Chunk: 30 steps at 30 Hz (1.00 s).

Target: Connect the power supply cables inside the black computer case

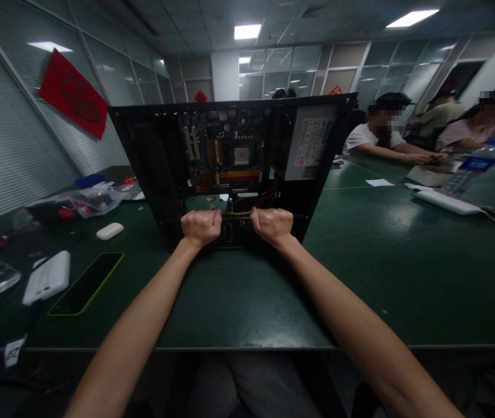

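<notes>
An open black computer case (155, 168) lies on the green table (361, 278), its inside facing me. Inside I see a motherboard (225, 154) and a grey power supply (311, 142) at the right. My left hand (201, 226) is a closed fist at the case's near edge. My right hand (272, 224) is a closed fist beside it, a short gap apart. Both fists sit over a bundle of red and yellow cables (239, 210) at the case's lower rim. What the fingers grip is hidden under the knuckles.
To the left lie a phone with a green rim (86, 283), a white box (47, 277), a white mouse-like object (109, 231) and plastic bags with parts (77, 203). At the right are a white keyboard (445, 202), a water bottle (469, 168) and seated people (382, 136).
</notes>
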### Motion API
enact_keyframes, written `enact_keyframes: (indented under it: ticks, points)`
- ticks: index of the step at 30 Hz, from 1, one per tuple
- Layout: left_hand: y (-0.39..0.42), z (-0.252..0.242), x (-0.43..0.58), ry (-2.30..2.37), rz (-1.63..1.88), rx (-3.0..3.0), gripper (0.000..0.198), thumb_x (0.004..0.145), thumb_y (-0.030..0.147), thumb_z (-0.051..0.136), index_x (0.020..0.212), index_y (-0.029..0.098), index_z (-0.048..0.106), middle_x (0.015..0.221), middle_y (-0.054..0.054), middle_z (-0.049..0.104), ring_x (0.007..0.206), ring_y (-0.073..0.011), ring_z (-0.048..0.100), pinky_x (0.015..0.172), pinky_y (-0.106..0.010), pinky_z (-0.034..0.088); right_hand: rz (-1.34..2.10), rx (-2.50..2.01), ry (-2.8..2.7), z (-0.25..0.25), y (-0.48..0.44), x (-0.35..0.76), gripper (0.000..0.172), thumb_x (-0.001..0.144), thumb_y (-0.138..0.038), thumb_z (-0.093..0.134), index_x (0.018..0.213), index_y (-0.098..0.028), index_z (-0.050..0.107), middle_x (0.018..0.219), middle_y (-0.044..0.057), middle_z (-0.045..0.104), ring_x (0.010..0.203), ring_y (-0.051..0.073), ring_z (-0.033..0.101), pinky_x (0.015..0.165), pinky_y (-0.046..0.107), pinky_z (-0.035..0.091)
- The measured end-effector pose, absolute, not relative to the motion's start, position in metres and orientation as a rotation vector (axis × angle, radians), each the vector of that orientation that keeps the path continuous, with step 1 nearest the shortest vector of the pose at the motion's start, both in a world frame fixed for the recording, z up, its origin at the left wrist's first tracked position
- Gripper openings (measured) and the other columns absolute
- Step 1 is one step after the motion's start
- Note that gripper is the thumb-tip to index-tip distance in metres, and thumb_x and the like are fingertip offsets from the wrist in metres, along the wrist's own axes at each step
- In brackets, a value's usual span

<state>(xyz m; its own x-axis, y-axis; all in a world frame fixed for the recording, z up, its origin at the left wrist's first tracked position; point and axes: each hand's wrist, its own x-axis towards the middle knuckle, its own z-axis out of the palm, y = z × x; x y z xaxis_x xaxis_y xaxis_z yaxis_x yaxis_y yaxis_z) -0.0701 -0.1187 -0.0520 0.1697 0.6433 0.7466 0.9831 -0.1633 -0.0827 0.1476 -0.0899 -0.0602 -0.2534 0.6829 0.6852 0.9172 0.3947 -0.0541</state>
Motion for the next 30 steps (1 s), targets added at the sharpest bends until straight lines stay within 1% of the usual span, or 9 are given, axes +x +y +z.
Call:
enact_keyframes:
  ticks: [3, 9, 14, 20, 23, 25, 27, 28, 30]
  points:
    - [-0.121, -0.050, -0.068, -1.551, -0.778, -1.862, 0.055, 0.099, 0.037, 0.037, 0.063, 0.017, 0.073, 0.067, -0.010, 0.075, 0.061, -0.0212, 0.068, 0.057, -0.033, 0.031, -0.480, -1.362, -2.025, -0.060, -0.091, 0.148, 0.058, 0.102, -0.039, 0.035, 0.066, -0.018, 0.075, 0.072, 0.009, 0.076, 0.061, 0.015, 0.064, 0.056, 0.029, 0.020]
    - [-0.124, -0.048, -0.065, -1.659, -0.783, -1.833, 0.058, 0.100, 0.041, 0.036, 0.064, 0.017, 0.075, 0.069, -0.011, 0.075, 0.064, -0.0229, 0.069, 0.054, -0.033, 0.025, -0.464, -1.371, -2.018, -0.058, -0.092, 0.147, 0.057, 0.101, -0.038, 0.036, 0.067, -0.017, 0.076, 0.072, 0.010, 0.077, 0.060, 0.015, 0.063, 0.056, 0.030, 0.020]
    - [-0.124, -0.048, -0.066, -1.681, -0.785, -1.850, 0.059, 0.100, 0.042, 0.035, 0.065, 0.017, 0.076, 0.069, -0.011, 0.075, 0.064, -0.0228, 0.069, 0.054, -0.032, 0.023, -0.451, -1.385, -2.021, -0.057, -0.093, 0.146, 0.058, 0.101, -0.039, 0.035, 0.068, -0.017, 0.077, 0.073, 0.010, 0.077, 0.061, 0.016, 0.064, 0.055, 0.031, 0.021]
    - [-0.125, -0.047, -0.066, -1.704, -0.769, -1.842, 0.059, 0.100, 0.043, 0.035, 0.068, 0.018, 0.077, 0.071, -0.011, 0.076, 0.064, -0.0229, 0.068, 0.053, -0.032, 0.021, -0.444, -1.466, -2.069, -0.051, -0.098, 0.145, 0.058, 0.104, -0.039, 0.032, 0.077, -0.019, 0.079, 0.080, 0.009, 0.078, 0.067, 0.019, 0.069, 0.057, 0.031, 0.023]
    - [-0.126, -0.047, -0.065, -1.722, -0.771, -1.827, 0.058, 0.101, 0.042, 0.036, 0.069, 0.018, 0.078, 0.071, -0.012, 0.076, 0.065, -0.0236, 0.069, 0.053, -0.033, 0.021, -0.465, -1.488, -2.118, -0.046, -0.104, 0.143, 0.062, 0.105, -0.046, 0.030, 0.081, -0.017, 0.079, 0.080, 0.012, 0.078, 0.069, 0.022, 0.070, 0.062, 0.032, 0.030]
    - [-0.126, -0.047, -0.064, -1.734, -0.767, -1.816, 0.059, 0.101, 0.043, 0.036, 0.070, 0.017, 0.079, 0.071, -0.013, 0.076, 0.065, -0.0243, 0.070, 0.053, -0.033, 0.020, -0.500, -1.447, -2.153, -0.044, -0.108, 0.140, 0.066, 0.105, -0.055, 0.031, 0.082, -0.015, 0.078, 0.079, 0.015, 0.077, 0.074, 0.025, 0.071, 0.071, 0.034, 0.036]
    - [-0.126, -0.046, -0.063, -1.752, -0.755, -1.804, 0.060, 0.101, 0.044, 0.035, 0.071, 0.017, 0.079, 0.071, -0.014, 0.076, 0.066, -0.0252, 0.070, 0.053, -0.033, 0.020, -0.523, -1.371, -2.203, -0.043, -0.109, 0.136, 0.068, 0.103, -0.061, 0.032, 0.086, -0.013, 0.077, 0.082, 0.017, 0.076, 0.079, 0.027, 0.072, 0.078, 0.035, 0.039]
    - [-0.126, -0.045, -0.063, -1.762, -0.750, -1.793, 0.060, 0.101, 0.044, 0.035, 0.071, 0.016, 0.080, 0.070, -0.015, 0.075, 0.066, -0.0256, 0.070, 0.053, -0.033, 0.020, -0.520, -1.346, -2.226, -0.043, -0.109, 0.135, 0.069, 0.102, -0.063, 0.032, 0.088, -0.013, 0.077, 0.083, 0.017, 0.076, 0.080, 0.027, 0.072, 0.077, 0.035, 0.039]
    - [-0.125, -0.045, -0.061, -1.782, -0.743, -1.769, 0.060, 0.101, 0.043, 0.035, 0.072, 0.015, 0.080, 0.070, -0.015, 0.075, 0.066, -0.0262, 0.071, 0.053, -0.033, 0.021, -0.488, -1.349, -2.259, -0.043, -0.108, 0.132, 0.073, 0.100, -0.068, 0.031, 0.089, -0.012, 0.076, 0.082, 0.018, 0.076, 0.077, 0.027, 0.073, 0.071, 0.032, 0.040]
